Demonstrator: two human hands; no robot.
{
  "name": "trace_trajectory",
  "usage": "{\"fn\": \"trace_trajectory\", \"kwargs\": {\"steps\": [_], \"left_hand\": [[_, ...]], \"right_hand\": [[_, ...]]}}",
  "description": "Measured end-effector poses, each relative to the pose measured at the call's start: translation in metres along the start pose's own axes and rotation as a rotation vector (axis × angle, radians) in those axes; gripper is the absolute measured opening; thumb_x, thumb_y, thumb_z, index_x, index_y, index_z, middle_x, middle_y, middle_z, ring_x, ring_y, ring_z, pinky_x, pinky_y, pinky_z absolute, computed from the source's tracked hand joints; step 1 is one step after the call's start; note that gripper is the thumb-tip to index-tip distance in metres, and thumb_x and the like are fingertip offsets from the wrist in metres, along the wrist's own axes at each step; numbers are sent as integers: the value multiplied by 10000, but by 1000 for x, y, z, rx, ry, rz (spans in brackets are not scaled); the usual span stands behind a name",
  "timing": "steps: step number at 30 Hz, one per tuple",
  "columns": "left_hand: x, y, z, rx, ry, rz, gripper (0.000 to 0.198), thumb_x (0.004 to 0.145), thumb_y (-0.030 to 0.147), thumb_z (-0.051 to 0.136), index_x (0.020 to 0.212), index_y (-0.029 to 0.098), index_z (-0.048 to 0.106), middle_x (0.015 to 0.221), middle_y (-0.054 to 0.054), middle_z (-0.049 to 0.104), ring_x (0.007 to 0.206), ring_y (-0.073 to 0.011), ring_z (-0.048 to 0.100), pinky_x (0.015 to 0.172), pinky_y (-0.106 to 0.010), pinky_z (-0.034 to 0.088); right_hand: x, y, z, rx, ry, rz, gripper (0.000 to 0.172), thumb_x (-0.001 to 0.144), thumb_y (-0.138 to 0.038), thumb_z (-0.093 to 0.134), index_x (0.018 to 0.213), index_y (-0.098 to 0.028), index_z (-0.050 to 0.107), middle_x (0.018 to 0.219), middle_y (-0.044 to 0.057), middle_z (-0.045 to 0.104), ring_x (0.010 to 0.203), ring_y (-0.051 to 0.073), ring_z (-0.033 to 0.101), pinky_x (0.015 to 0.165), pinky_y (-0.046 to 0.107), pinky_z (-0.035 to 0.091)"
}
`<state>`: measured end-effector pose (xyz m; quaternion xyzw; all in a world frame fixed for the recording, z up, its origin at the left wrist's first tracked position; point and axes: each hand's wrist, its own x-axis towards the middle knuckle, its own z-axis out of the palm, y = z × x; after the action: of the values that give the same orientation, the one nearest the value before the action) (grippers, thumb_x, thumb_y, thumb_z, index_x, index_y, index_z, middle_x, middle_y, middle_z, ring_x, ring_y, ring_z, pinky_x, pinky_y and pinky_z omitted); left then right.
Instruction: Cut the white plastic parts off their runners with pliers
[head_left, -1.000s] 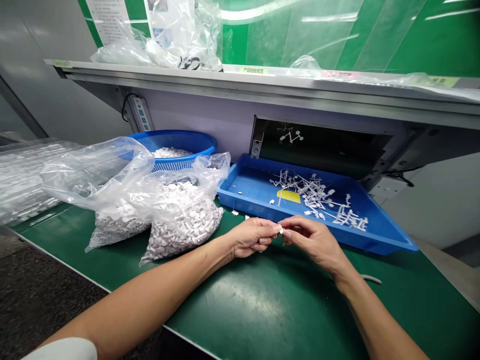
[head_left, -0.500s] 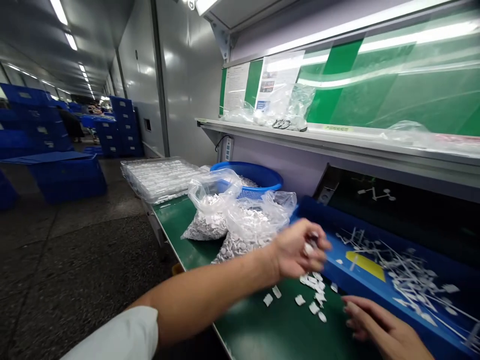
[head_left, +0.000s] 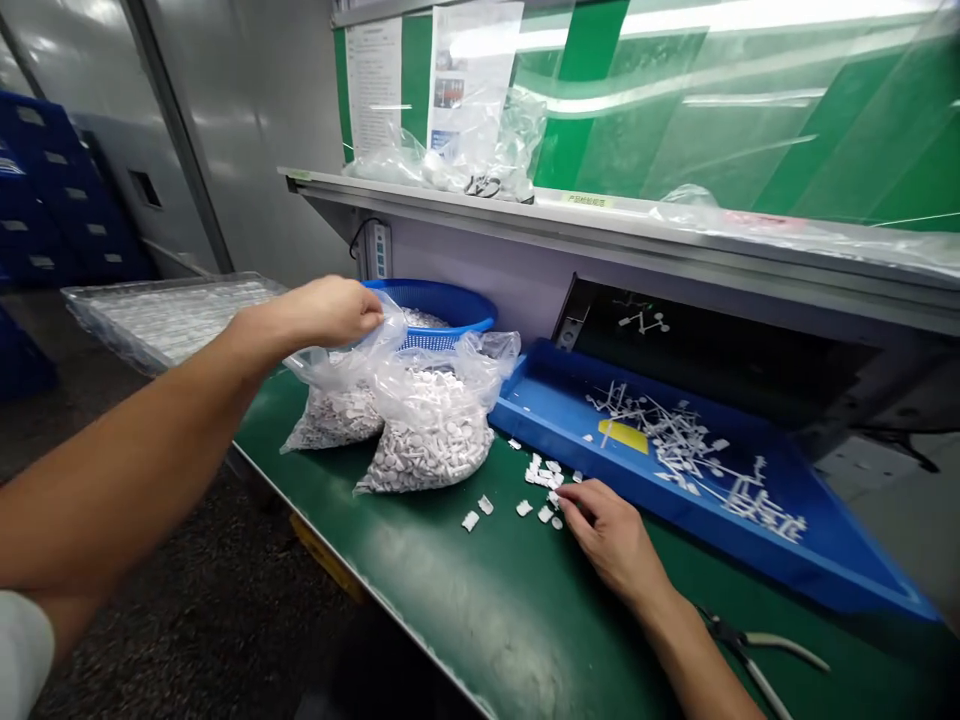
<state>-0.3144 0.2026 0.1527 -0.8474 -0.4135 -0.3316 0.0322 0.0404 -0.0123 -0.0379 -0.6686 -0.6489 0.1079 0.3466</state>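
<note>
My left hand [head_left: 337, 312] is closed on the upper edge of a clear plastic bag [head_left: 337, 410] filled with small white pieces. Beside it, a second clear bag [head_left: 435, 430] of white pieces stands with its mouth loose. Several white pieces [head_left: 541, 472] lie scattered on the green tabletop [head_left: 420, 570]. Over at these pieces, my right hand [head_left: 600, 520] has thumb and index finger pinched together on a small white piece [head_left: 553, 497].
A blue tray [head_left: 720, 540] at the right holds white sprues and a yellow patch. Behind the bags sits a blue basket [head_left: 450, 300]. Pliers [head_left: 742, 640] lie at the lower right. Clear trays [head_left: 172, 315] are stacked at the left, below a shelf [head_left: 622, 220].
My left hand has moved from above the loose pieces to the left bag and taken its edge. My right hand has reached in to the loose pieces. The view has shifted right and down.
</note>
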Motion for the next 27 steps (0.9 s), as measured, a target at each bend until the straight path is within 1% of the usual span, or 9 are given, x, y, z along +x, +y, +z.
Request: {"fn": "trace_trajectory", "kwargs": {"steps": [2,4,5,8,10,12,15,21,27], "left_hand": [[-7,38,-1,83,46,53,242,856,296,607,710,115,675,593,33,570,548,-82,427,597,-209,320],[-21,83,10,-119,125,205,320,943,340,479,868,123,702,759,10,621,667,-92,532,660,-201,361],[-30,105,22,-266,70,286,348,961,325,432,892,117,702,757,3,612,682,-92,553,669,-198,374],[-58,157,82,-556,-294,509,157,885,229,573,926,167,712,792,-17,647,709,-132,588,657,-217,432],[-69,175,127,-617,-356,506,183,847,186,625,1014,178,701,937,-56,663,816,-167,617,722,-245,467],[-73,182,164,-680,-404,523,205,863,198,631,1057,175,695,976,-67,660,875,-168,625,789,-247,477],[-73,183,191,-761,-391,574,204,912,242,589,1077,178,691,984,-57,653,920,-147,622,853,-224,468],[-82,183,207,-573,-132,566,256,981,256,436,1067,159,656,974,-77,608,869,-144,588,793,-238,485],[-83,176,209,-466,-95,719,275,979,232,427,1195,159,581,1031,-100,609,899,-155,589,793,-250,513]], "right_hand": [[1,2,5,18,-16,21,271,872,-473,536,953,-278,707,942,50,633,818,227,589,782,339,447],[3,4,6,59,-25,55,256,846,-488,576,884,-273,708,903,49,617,787,226,568,761,345,434],[3,4,4,91,-26,75,250,839,-490,591,856,-267,702,892,48,611,789,225,560,764,346,428],[2,2,-7,243,-37,162,266,852,-494,599,870,-241,679,851,47,608,771,212,551,745,337,431],[0,-1,-18,394,-95,227,306,872,-511,579,893,-218,666,811,45,615,723,198,560,677,320,447],[-4,-5,-27,565,-161,281,339,875,-530,577,892,-199,652,799,45,619,709,188,576,621,296,456],[-6,-6,-32,788,-170,340,346,857,-529,615,916,-189,642,886,53,626,776,181,597,611,265,460],[0,-4,-20,1041,-47,431,327,788,-480,726,939,-193,680,901,32,629,740,132,555,642,241,452],[1,-7,-13,1138,51,474,241,738,-393,781,825,-191,684,805,-4,599,675,105,485,622,221,416]]}}
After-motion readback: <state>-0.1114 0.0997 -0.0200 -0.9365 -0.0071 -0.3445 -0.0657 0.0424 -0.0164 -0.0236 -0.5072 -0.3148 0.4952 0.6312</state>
